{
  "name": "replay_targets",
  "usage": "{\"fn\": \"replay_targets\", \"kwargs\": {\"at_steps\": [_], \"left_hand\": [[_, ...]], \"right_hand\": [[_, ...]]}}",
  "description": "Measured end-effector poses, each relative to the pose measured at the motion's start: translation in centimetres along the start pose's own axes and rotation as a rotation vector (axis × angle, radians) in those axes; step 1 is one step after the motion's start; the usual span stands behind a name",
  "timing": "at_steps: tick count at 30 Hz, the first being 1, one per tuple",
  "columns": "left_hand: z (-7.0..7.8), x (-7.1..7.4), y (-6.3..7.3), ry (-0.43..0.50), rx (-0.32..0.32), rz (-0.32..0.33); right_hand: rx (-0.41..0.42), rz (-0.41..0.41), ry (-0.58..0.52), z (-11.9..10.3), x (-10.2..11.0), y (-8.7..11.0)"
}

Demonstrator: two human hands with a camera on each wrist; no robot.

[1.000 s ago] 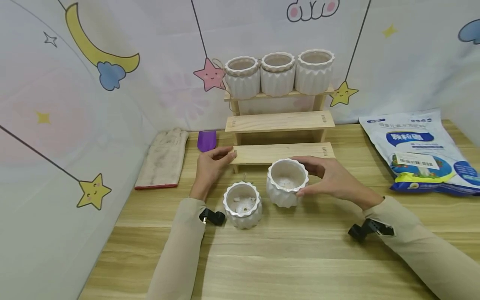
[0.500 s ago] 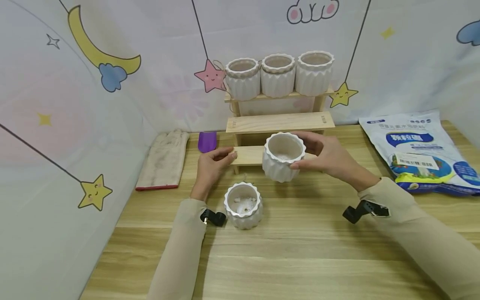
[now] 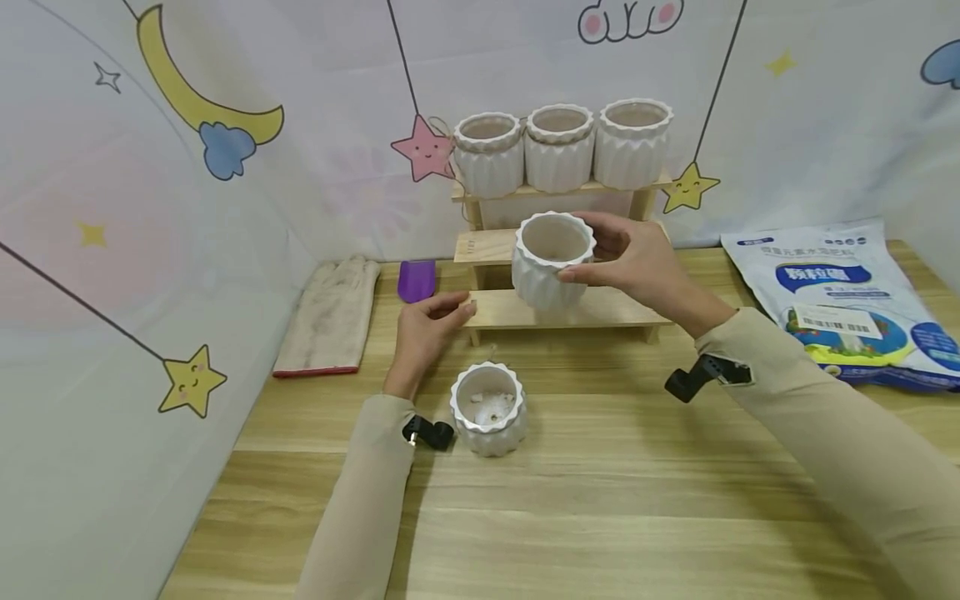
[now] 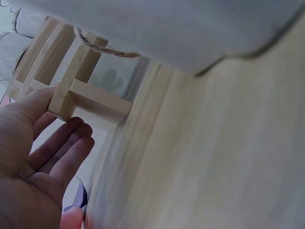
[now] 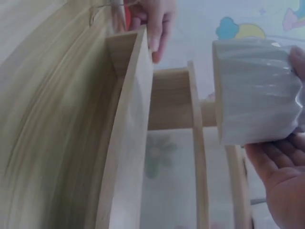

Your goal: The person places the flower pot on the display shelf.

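My right hand [image 3: 633,262] grips a white fluted ceramic pot [image 3: 551,271] by its right side, thumb in front and fingers behind. In the right wrist view the pot [image 5: 257,90] hangs apart from the boards of the stepped wooden plant stand [image 3: 600,308], around the level of the middle step. My left hand [image 3: 427,337] pinches the left end of the lowest board; in the left wrist view the thumb lies along the board end [image 4: 71,90]. A second white pot [image 3: 491,433], with whitish bits inside, stands on the table beside my left wrist.
Three white pots [image 3: 561,158] stand in a row on the top step. A beige work glove [image 3: 330,317] and a purple scoop [image 3: 417,281] lie at the left. At the right lies a printed white-and-blue bag [image 3: 840,292]. A patterned cloth hangs behind.
My right hand has lifted the pot from near the table, up and back past the lowest step and slightly left. My left hand stays at the board's end.
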State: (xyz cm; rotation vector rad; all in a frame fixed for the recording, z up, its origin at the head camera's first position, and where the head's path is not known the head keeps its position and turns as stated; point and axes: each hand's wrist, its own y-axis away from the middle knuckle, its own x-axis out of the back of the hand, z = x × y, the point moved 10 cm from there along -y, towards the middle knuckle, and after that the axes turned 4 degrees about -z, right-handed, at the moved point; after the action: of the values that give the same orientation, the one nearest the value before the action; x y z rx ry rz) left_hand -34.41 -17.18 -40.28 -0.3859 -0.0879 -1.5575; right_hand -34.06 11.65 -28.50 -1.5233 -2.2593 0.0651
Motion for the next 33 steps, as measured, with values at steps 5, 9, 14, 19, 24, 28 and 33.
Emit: {"fn": "replay_targets", "kwargs": {"at_steps": [5, 9, 14, 19, 24, 28, 33], "left_hand": [[0.0, 0.1, 0.1, -0.002, 0.009, 0.005], [0.0, 0.1, 0.1, -0.007, 0.013, 0.006], [0.1, 0.1, 0.0, -0.006, 0.006, 0.005], [0.0, 0.0, -0.1, 0.000, 0.006, -0.003], [-0.1, 0.1, -0.1, -0.002, 0.003, -0.005], [0.0, 0.1, -0.1, -0.006, 0.004, 0.000], [0.1, 0.1, 0.0, -0.001, 0.005, 0.007]], "right_hand": [[0.009, 0.031, -0.014, 0.0, 0.0, -1.4], [0.012, 0.052, -0.026, 0.0, 0.1, -2.5], [0.021, 0.070, -0.007, 0.0, 0.0, -3.6], [0.021, 0.094, 0.005, 0.1, 0.0, -4.2], [0.008, 0.122, 0.001, 0.7, 0.0, -4.8], [0.008, 0.139, -0.014, 1.0, 0.0, -5.2], [0.024, 0.163, 0.009, 1.1, -0.2, -5.4]]}}
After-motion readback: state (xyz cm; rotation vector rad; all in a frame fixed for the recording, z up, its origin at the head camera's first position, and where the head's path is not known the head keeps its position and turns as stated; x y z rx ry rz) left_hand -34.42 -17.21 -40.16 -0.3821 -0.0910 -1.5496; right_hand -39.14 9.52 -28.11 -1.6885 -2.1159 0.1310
